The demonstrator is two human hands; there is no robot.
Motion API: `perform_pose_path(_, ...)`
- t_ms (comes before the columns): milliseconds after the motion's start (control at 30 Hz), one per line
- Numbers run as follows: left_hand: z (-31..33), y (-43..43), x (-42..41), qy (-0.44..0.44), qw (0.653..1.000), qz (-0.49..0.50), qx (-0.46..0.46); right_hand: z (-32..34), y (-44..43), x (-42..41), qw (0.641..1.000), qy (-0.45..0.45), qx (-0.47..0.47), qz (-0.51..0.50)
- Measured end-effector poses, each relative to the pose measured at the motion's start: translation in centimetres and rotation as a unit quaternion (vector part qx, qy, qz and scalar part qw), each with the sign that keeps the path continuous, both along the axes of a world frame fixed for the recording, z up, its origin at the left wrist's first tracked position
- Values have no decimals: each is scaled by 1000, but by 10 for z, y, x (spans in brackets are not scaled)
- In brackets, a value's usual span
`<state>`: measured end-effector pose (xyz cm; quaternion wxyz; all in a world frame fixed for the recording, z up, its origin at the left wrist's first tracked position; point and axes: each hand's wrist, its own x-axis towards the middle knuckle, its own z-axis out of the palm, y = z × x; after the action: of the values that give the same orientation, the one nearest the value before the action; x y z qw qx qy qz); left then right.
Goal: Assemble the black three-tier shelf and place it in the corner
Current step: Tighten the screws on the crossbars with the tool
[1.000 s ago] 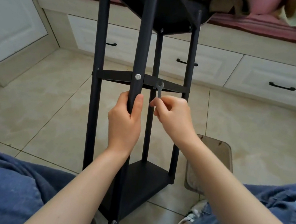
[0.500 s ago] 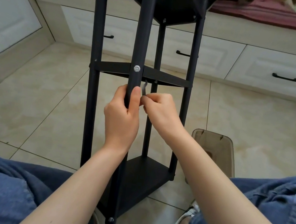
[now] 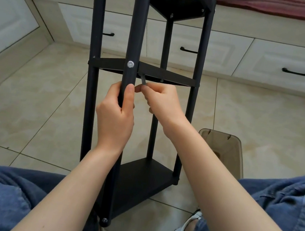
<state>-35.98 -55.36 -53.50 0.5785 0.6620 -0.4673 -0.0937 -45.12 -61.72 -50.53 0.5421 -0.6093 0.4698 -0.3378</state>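
Black shelf stood upright on the tile floor, between the person's knees, in front of the white drawers. All three tiers were on the posts. Left hand was wrapped around the front post, just below the silver bolt at the middle tier. Right hand pinched a small wrench; its head was up under that tier, behind the post, hidden. A brown translucent bin sat on the floor by the right leg.
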Motion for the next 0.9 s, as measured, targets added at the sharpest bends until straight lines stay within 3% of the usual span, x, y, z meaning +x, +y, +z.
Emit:
perform_pose_path(233, -2, 0, 11, -16, 1000, 2, -4, -4, -3, 12, 999, -13, -8, 31)
perform_pose_path(900, -8, -7, 29, -35, 999, 7, -9, -11, -4, 36, 997, -27, -77, -13)
